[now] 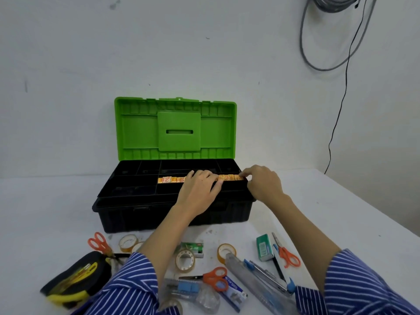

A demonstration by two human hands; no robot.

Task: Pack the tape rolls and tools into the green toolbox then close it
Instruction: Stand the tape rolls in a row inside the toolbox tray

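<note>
The green toolbox [175, 169] stands open at the far middle of the white table [329, 214], its lid upright, and a long orange-and-yellow strip [172, 179] is laid in its black tray. The strip is pressed by the straight fingers of the left hand [200, 187] and pinched at its right end by the right hand [261, 183]. Tape rolls [185, 261] and orange scissors [214, 278] lie on the near table.

Left hand [200, 189] covers middle of the orange strip [172, 179] in the toolbox [136, 210]. Tape roll [137, 246] half behind left sleeve [134, 283]. Bottom-edge roll [175, 306] cut off. Box labels [263, 247] unreadable.
</note>
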